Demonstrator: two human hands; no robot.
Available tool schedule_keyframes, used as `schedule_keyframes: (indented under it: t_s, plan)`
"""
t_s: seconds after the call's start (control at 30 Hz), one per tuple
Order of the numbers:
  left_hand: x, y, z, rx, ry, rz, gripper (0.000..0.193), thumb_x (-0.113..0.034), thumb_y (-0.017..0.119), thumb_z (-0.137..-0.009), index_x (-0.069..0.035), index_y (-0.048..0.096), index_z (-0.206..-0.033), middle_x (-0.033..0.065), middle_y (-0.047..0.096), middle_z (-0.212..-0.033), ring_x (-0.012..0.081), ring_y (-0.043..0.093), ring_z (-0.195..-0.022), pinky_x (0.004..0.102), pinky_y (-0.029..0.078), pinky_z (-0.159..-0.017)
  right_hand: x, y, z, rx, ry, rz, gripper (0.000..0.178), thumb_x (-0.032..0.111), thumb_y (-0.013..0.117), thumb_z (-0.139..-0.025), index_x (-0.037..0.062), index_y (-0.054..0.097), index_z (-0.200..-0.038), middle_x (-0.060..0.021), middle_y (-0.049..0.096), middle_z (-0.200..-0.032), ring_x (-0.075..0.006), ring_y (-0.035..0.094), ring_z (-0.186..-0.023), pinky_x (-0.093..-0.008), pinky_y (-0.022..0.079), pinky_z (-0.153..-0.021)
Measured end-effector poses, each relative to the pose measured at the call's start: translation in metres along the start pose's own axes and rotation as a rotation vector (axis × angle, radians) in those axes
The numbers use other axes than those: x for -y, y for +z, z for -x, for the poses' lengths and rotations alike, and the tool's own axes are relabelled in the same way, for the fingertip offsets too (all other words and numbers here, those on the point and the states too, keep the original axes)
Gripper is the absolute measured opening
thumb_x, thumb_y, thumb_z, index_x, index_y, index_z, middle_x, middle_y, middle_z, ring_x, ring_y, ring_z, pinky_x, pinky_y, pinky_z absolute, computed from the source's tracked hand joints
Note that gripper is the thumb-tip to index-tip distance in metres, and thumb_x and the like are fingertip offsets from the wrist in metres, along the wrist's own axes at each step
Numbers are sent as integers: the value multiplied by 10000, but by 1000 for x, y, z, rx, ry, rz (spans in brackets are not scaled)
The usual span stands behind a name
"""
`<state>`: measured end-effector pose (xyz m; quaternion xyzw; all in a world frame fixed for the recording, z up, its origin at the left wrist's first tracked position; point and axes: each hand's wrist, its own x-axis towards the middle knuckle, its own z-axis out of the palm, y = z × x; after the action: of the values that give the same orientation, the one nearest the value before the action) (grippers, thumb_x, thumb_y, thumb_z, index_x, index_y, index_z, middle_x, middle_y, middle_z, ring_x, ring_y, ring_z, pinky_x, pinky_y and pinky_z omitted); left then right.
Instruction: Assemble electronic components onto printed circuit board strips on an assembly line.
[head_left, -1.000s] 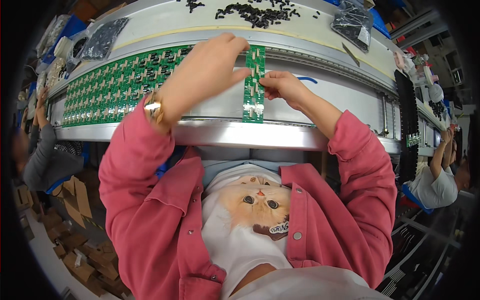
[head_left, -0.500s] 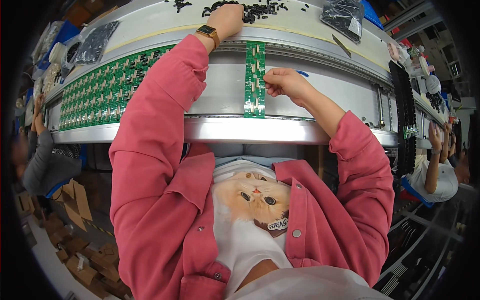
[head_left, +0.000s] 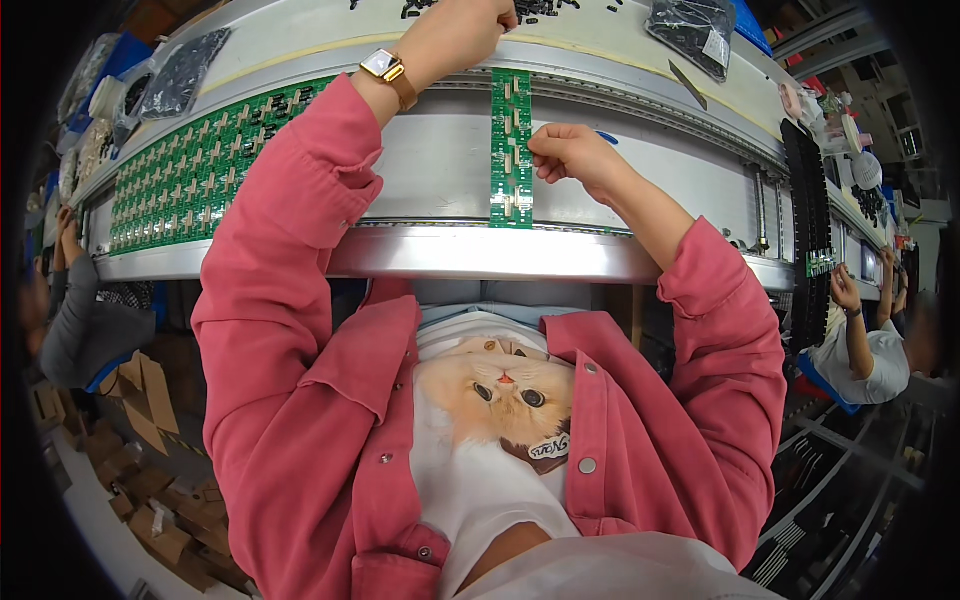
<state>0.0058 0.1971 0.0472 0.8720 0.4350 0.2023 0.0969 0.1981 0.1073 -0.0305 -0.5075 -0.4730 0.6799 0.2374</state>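
A narrow green circuit board strip (head_left: 511, 190) with a row of pale connectors lies across the rails in front of me. My right hand (head_left: 578, 157) is at its right edge, thumb and fingers closed together; what they grip, if anything, is hidden. At the far side my left hand (head_left: 462, 35), with a watch on its wrist, reaches past the back rail to the small black parts (head_left: 545, 10). Its fingers are drawn together at the near side of that scattered pile, and anything in them is too small to make out.
Several joined green boards (head_left: 185, 185) lie on the rails at left. Bags of black parts (head_left: 690, 35) and a thin blade-like tool (head_left: 688, 85) lie beyond the back rail. A black rack (head_left: 805, 200) stands at right. Other people sit at both sides.
My left hand has shifted to the right along the near edge of the black parts, its wrist turning. My right hand stays by the board's edge. The view has moved slightly.
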Motion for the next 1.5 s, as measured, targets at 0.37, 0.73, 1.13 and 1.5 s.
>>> schedule_keyframes:
  t_s: [0.37,0.73,1.13,1.5]
  plan:
    - [-37,-14,66,-51,26,73,142,-44,601,-802,-24,664,-927,66,671,-791,201,565,-592,291,467,-593,36,-19,4,-350,-271,789,124,163,604,-804,48,649,-820,-59,631,-743,-167,558,-605,-268,469,-595]
    - [-72,-23,111,-12,-13,171,166,-34,622,-782,-16,648,-945,86,665,-812,214,569,-625,302,468,-611,67,-47,-133,-692,-868,1229,154,77,573,-721,32,658,-842,-122,643,-786,-299,598,-694,-373,489,-667]
    - [-95,-13,148,11,-260,194,167,-7,605,-797,-40,632,-959,66,627,-824,181,549,-650,274,451,-617,90,-20,-44,-446,-302,1146,244,51,600,-694,30,664,-928,-126,665,-837,-331,608,-728,-360,492,-691]
    - [-89,15,155,-85,-250,318,173,-4,603,-805,-42,631,-972,55,625,-821,163,548,-661,266,443,-610,12,4,73,-91,-391,371,205,-49,628,-749,9,654,-944,-62,638,-870,-117,618,-741,-220,489,-681]
